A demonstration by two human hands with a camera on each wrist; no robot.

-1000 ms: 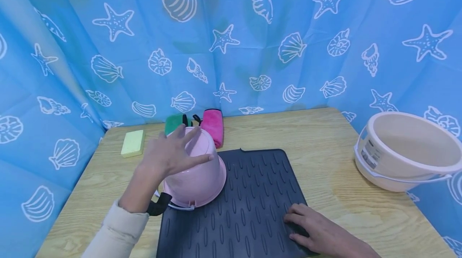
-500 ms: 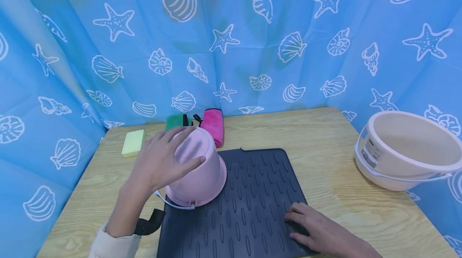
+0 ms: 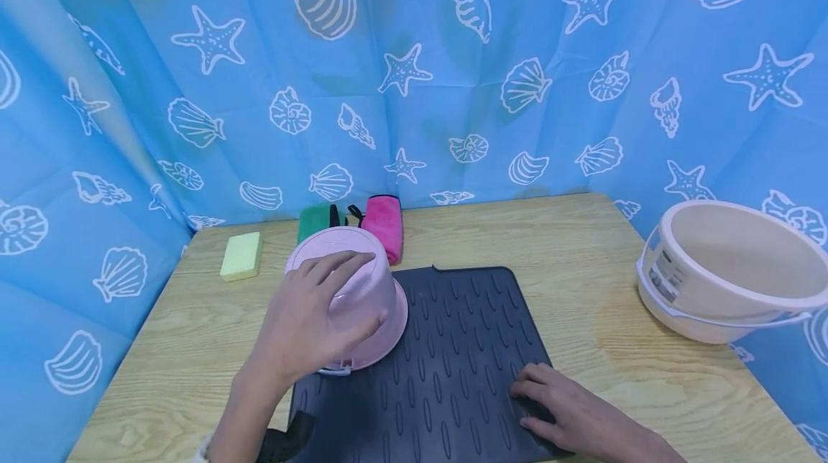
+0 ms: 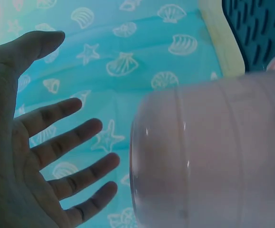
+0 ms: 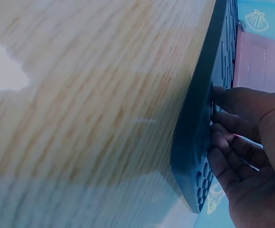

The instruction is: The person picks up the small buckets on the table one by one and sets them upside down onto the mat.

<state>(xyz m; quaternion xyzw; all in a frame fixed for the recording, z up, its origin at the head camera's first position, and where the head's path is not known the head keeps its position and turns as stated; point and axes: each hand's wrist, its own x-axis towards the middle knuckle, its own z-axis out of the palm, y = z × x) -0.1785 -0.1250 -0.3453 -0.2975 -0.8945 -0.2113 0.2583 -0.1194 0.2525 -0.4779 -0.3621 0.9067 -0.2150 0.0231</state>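
An upside-down pink bucket (image 3: 380, 285) stands on the left back part of a dark ridged mat (image 3: 459, 369). In the head view my left hand (image 3: 310, 315) overlaps the bucket's near side. The left wrist view shows that hand's fingers (image 4: 75, 142) spread and apart from the bucket's base end, holding nothing. Part of the bucket's handle (image 3: 334, 372) shows at its lower rim; the rest is hidden by my left hand. My right hand (image 3: 572, 409) rests its fingertips on the mat near its right front corner, fingers bent loosely, as the right wrist view shows.
A cream bucket (image 3: 724, 312) stands upright at the right edge of the wooden table (image 3: 601, 290). A yellow sponge (image 3: 241, 256) lies at the back left. Behind the pink bucket are a green cloth (image 3: 314, 220) and a pink cloth (image 3: 384, 226). A blue shell-print curtain (image 3: 427, 125) borders the table.
My left hand has drawn back toward me from above the bucket's base, first leftward, then slightly right. The bucket's base shows more now. My right hand and the mat have stayed put.
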